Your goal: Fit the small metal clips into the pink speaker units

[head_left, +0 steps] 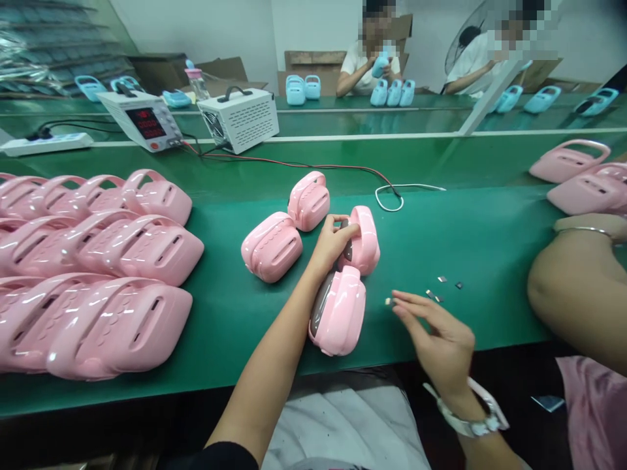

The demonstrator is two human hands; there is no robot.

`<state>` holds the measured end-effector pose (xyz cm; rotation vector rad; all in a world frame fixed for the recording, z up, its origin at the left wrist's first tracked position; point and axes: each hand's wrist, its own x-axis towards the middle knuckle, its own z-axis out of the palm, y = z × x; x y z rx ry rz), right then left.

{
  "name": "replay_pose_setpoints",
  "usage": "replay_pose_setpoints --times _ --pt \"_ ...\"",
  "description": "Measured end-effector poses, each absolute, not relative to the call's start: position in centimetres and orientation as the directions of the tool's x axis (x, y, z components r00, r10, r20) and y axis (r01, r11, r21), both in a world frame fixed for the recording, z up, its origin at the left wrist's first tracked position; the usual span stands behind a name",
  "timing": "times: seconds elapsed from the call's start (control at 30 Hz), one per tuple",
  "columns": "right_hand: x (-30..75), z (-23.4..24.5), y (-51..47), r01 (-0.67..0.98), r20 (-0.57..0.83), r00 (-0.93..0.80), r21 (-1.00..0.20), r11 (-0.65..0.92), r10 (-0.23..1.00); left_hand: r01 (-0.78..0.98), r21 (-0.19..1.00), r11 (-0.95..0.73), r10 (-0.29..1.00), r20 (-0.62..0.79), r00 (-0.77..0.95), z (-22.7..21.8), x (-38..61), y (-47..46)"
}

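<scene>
Your left hand (330, 243) is clamped on the glossy pink plastic shell (366, 238), which stands on edge mid-table, touching a second pink shell (340, 316) lying by your forearm. Your right hand (441, 343) is loose, fingers half spread, with one fingertip right at a tiny pale chip (388, 301) on the green table (490, 241).

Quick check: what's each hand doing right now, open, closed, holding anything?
Left hand: closed on the upright pink casing.
Right hand: open, fingertips beside a small chip, holding nothing.
</scene>
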<state>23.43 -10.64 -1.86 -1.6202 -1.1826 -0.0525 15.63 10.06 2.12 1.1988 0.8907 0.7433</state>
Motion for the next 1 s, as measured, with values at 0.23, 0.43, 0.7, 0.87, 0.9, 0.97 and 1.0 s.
replay_pose_setpoints --times 0.23,0.43,0.7,0.87,0.9,0.97,1.0 --pt "29.2 -1.1 -11.6 0.790 0.453 0.540 -0.563 -0.241 0.710 -0.014 0.978 0.210 0.865 -0.179 0.469 2.1 15.6 10.1" --pt "20.8 2.3 -8.6 0.728 0.592 0.101 -0.592 0.346 0.800 0.008 0.981 0.192 0.861 -0.173 0.478 2.2 15.6 10.2" --pt "19.9 3.7 -8.2 0.714 0.395 0.061 -0.659 0.237 0.917 0.005 0.977 0.211 0.860 -0.188 0.474 2.1 15.6 10.0" --pt "19.6 5.2 -7.6 0.741 0.281 -0.012 -0.642 0.197 0.960 0.010 0.976 0.217 0.867 -0.198 0.458 2.0 15.5 10.0" --pt "19.5 5.3 -7.6 0.740 0.248 -0.012 -0.650 0.176 0.969 0.015 0.976 0.219 0.867 -0.202 0.456 2.0 15.5 9.9" --pt "19.5 5.3 -7.5 0.728 0.170 -0.002 -0.675 0.118 0.986 0.025 0.975 0.220 0.870 -0.208 0.448 2.0 15.4 9.9" --pt "19.6 5.3 -7.5 0.719 0.134 -0.002 -0.688 0.094 0.991 0.029 0.976 0.218 0.873 -0.208 0.441 2.0 15.5 9.9"
